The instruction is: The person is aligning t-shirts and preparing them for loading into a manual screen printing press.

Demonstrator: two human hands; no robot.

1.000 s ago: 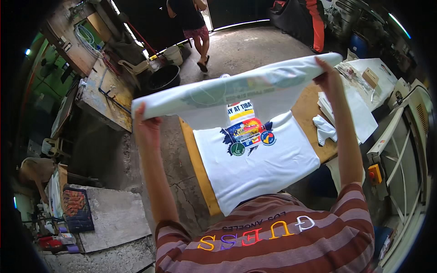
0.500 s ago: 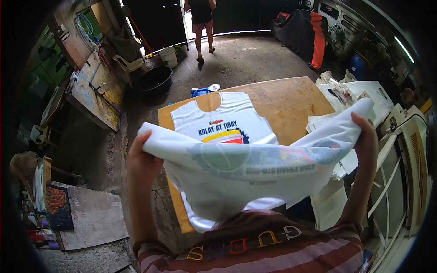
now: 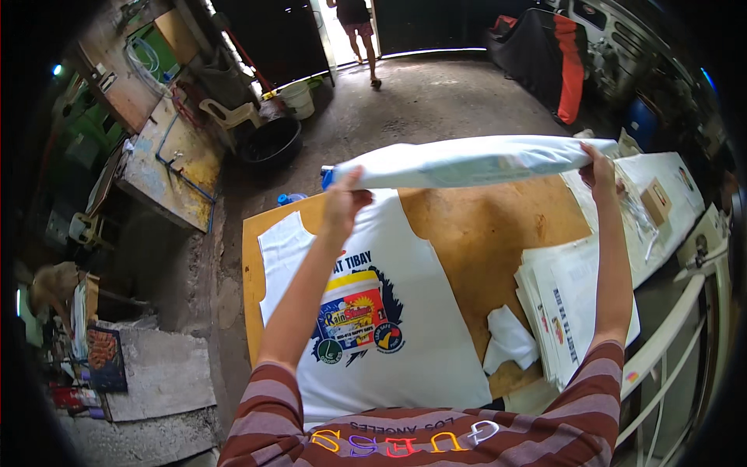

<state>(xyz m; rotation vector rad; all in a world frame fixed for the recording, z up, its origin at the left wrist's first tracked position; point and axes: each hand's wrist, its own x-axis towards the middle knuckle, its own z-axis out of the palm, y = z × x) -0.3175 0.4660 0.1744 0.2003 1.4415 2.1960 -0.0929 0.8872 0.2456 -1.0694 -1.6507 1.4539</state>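
A white printed fabric piece (image 3: 467,162) is stretched between my two hands above the far part of the table. Gripping its left end is my left hand (image 3: 345,204), and my right hand (image 3: 597,171) pinches the right end. The piece is folded over or seen nearly edge-on, and its print shows only faintly. Beneath my left arm, a white sleeveless shirt piece (image 3: 420,311) lies flat on the brown board tabletop (image 3: 467,233). Its front carries a colourful print of a paint pail; my left forearm covers part of it.
On the table's right lie a stack of printed white sheets (image 3: 564,303) and a small crumpled white cloth (image 3: 510,340). Beyond stand a black tub (image 3: 271,142), a white bucket (image 3: 297,100), a plastic chair (image 3: 229,115) and a covered motorcycle (image 3: 537,58). A person (image 3: 358,31) is at the doorway.
Both hands have carried the white fabric away from my body toward the table's far edge, uncovering the shirt print below. The person has walked farther into the doorway.
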